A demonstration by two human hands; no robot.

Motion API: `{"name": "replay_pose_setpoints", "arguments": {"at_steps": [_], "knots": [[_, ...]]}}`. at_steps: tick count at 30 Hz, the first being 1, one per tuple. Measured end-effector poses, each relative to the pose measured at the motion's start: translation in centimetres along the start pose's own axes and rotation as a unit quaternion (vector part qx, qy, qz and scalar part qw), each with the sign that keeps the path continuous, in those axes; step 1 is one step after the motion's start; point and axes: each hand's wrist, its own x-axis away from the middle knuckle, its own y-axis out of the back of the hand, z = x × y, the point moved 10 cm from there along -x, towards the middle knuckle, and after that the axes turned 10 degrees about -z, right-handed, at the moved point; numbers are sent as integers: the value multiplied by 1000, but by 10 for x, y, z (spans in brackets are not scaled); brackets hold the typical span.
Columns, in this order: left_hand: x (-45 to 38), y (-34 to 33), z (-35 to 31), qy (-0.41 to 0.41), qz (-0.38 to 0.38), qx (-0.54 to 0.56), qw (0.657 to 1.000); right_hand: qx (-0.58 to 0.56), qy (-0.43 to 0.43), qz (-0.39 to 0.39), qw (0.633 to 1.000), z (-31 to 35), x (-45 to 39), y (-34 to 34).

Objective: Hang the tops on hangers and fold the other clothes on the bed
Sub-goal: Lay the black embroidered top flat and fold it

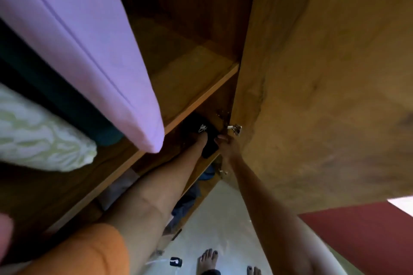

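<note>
Reaching from an orange sleeve [89, 250] into the wardrobe [312, 73], under its upper shelf [201, 96]: both hands pinching the folded black garment [209, 138] there, left hand [202, 138] on top, right hand [226, 144] beside the door hinge [234, 129].
</note>
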Motion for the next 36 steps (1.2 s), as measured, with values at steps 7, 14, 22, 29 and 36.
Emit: {"name": "replay_pose_setpoints", "arguments": {"at_steps": [7, 14, 22, 29, 36], "knots": [[132, -51, -46, -121, 134, -25, 983, -57, 12, -81, 995, 38, 75, 130], [304, -93, -57, -223, 251, 11, 942, -109, 18, -255, 961, 6, 177, 299], [516, -138, -8, -317, 401, 13, 860, -153, 40, -425, 891, -68, 348, 460], [692, -171, 134, -356, 549, -105, 749, -192, -2, -576, 794, -187, 547, 544], [829, -187, 270, -340, 659, -180, 647, -250, -54, -709, 658, -300, 728, 586]]}}
